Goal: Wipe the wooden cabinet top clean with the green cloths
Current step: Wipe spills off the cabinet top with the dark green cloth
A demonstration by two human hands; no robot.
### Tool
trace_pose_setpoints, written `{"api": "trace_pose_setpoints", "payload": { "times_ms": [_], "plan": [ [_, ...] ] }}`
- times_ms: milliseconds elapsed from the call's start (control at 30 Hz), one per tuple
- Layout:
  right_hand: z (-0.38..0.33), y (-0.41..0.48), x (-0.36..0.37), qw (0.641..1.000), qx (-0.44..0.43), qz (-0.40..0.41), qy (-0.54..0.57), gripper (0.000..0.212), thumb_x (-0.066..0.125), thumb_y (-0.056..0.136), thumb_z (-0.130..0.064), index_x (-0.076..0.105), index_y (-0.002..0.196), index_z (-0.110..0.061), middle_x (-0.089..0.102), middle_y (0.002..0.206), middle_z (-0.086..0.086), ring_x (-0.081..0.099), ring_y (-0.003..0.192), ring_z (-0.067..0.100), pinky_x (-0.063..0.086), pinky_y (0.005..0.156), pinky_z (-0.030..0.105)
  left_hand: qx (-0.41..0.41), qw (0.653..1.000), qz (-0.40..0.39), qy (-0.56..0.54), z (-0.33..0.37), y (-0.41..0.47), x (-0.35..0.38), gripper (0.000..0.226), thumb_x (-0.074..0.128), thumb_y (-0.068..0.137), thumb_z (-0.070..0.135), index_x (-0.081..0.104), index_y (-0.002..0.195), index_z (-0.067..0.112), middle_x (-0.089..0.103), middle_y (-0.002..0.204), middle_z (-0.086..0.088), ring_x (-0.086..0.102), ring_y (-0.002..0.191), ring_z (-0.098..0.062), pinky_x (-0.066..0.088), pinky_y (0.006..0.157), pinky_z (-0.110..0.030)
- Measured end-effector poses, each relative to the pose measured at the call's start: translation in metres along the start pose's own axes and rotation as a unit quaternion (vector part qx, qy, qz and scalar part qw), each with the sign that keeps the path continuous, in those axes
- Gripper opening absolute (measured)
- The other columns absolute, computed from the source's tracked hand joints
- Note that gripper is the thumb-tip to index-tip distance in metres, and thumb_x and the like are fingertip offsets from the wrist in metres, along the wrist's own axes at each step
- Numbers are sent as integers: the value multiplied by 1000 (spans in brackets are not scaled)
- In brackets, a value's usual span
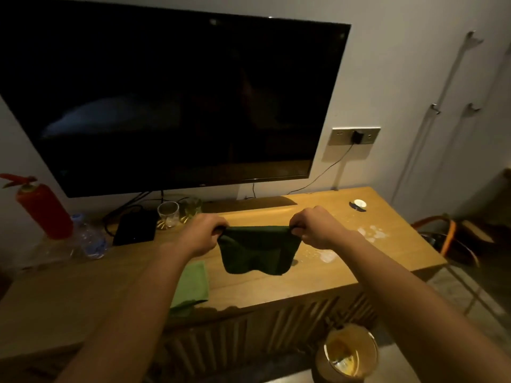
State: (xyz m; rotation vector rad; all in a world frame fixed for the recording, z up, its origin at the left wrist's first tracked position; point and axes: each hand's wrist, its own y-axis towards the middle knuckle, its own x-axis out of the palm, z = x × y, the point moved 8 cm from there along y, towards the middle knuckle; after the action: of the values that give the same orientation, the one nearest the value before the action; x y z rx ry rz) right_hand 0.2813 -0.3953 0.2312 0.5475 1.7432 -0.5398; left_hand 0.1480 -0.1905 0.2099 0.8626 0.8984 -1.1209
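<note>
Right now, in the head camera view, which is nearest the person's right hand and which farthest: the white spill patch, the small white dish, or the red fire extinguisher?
From the right hand:
1. White spill patch, just below and beside it.
2. Small white dish, toward the cabinet's far right corner.
3. Red fire extinguisher, far left, beyond the left hand.

left hand (203, 233) pinches dark green cloth (257, 248) at its left top corner | right hand (315, 228) pinches right top corner | cloth hangs between grips over wooden cabinet top (276, 283) | light green cloth (192, 283) lies flat below left grip | white spill patches (372, 233) right of right grip
</note>
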Motion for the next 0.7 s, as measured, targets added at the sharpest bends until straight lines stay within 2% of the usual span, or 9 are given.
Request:
{"api": "trace_pose_setpoints", "payload": {
  "times_ms": [67,133,300,433,567,700],
  "plan": [
    [15,-23,-4,1000,10,-14,-7,24,65,93,-17,72,116,-21,71,106,-2,61,95,15,54,86,32,4,1000,-15,-26,22,-4,13,27,59,93,13,60,98,40,54,97,15,53,95,-7,41,73,-20],
    [31,-41,-6,1000,19,-22,-5,26,65,92,-15,71,117,-21,71,107,-1,61,97,16,54,88,33,1,999,-21,-41,41,-6,24,28,60,92,13,59,100,40,52,99,17,52,96,-5,41,74,-19],
    [80,-72,-10,999,34,-21,0,27,64,92,-15,71,117,-21,71,108,0,60,95,16,52,84,29,1,999,-17,-41,93,5,44,27,60,92,13,61,109,33,53,104,15,53,99,-6,43,73,-17],
    [131,-93,-20,999,46,-12,11,27,64,92,-15,71,117,-21,71,108,1,60,97,18,54,86,34,4,999,-14,-30,141,20,65,31,60,93,12,60,119,29,54,112,11,50,105,-7,46,83,-22],
    [183,-109,-30,999,46,-14,19,26,64,92,-13,71,116,-20,70,106,1,61,93,18,53,79,28,-4,1000,-20,-19,189,43,89,35,62,90,9,60,119,28,56,115,8,50,108,-9,48,88,-25],
    [237,-116,-38,998,56,-31,24,21,65,90,-11,70,109,-18,67,101,0,61,92,17,51,75,26,-15,999,-24,-29,227,60,119,37,62,90,10,60,121,30,55,115,10,49,109,-7,43,85,-21]
  ]
}}
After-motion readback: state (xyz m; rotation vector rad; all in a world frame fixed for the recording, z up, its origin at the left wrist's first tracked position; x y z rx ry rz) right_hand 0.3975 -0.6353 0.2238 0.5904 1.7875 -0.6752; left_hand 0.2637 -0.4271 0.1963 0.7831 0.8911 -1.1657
